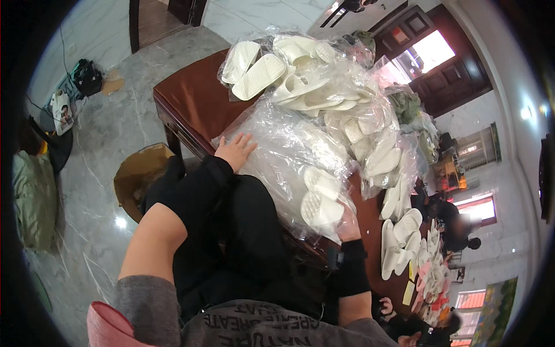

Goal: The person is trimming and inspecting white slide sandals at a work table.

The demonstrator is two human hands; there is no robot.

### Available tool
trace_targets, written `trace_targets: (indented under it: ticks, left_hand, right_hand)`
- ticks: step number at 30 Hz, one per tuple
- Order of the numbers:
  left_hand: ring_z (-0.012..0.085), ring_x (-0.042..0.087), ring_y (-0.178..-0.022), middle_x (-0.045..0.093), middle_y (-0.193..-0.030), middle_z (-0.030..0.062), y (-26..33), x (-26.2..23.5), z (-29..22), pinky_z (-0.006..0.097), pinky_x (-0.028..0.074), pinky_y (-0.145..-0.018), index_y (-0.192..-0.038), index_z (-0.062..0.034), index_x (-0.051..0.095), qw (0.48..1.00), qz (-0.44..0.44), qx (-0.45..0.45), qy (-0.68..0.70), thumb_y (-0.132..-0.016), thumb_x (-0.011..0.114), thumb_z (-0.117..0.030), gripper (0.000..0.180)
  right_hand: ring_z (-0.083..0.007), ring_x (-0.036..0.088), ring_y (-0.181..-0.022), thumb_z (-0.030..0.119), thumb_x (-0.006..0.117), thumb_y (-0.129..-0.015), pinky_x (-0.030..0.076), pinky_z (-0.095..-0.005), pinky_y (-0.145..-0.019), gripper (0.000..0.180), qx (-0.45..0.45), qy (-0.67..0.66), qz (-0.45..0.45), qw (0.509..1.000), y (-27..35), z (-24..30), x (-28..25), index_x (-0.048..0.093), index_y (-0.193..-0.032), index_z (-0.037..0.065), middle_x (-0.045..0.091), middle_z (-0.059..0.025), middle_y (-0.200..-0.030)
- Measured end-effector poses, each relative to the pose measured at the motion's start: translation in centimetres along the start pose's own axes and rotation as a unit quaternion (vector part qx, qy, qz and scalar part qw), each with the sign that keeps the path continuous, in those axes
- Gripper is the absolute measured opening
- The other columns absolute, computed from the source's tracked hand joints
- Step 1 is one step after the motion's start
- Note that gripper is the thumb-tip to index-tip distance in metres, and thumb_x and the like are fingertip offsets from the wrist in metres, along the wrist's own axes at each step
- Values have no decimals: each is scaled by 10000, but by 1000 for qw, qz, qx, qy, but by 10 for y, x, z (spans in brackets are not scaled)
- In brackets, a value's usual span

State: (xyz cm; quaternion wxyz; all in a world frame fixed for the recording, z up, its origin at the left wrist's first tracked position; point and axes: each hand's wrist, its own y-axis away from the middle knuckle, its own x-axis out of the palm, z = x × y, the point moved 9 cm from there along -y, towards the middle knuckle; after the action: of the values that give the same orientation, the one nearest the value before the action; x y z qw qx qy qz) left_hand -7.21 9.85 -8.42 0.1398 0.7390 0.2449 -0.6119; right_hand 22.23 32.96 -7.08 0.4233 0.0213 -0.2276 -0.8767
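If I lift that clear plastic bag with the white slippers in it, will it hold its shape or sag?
Probably sag: the clear plastic bag is thin and crumpled, draping loosely over the table. The white slippers inside lie loose, so they would likely slide to the lowest point. The glossy film looks slippery; the left hand presses flat on it, the right hand sits partly under it.

Left hand [236,151] flat, fingers spread, palm down; right hand [348,226] mostly hidden, forearm extended forward.
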Motion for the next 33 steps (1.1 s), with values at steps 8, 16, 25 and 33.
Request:
trace_targets:
  ticks: [8,16,25,33]
  left_hand:
    - [244,400,-1283,437,-1377,71,-6,-38,-16,702,262,-974,-1330,-203,453,1000,18,-5,-22,-896,530,-257,444]
    - [265,345,-1321,379,-1417,92,-11,-61,-46,661,215,-1031,-1350,-200,433,979,-62,111,159,-852,603,-379,556]
    - [286,218,-1392,249,-1494,119,1,-27,-14,635,182,-1063,-1413,-171,335,996,64,59,-20,-725,689,-484,834]
    - [307,212,-1397,245,-1501,135,-3,-24,-20,635,199,-1055,-1419,-148,335,996,73,51,-21,-727,678,-523,859]
  right_hand:
    - [-233,597,-1055,20,472,-888,504,-327,-898,398,-132,-38,-106,985,61,32,-35,459,-1274,-76,578,-155,-1185]
    - [-230,569,-1083,111,534,-899,473,-347,-933,380,-197,-44,16,979,-5,13,-44,501,-1251,-29,574,-138,-1188]
    - [-247,636,-955,39,503,-882,534,-364,-827,318,-198,-17,-258,946,76,60,-116,529,-1186,-49,617,-133,-1090]
    - [-238,651,-919,45,460,-885,560,-338,-781,358,-493,-1,-300,816,163,204,32,493,-1231,-39,615,-157,-1096]
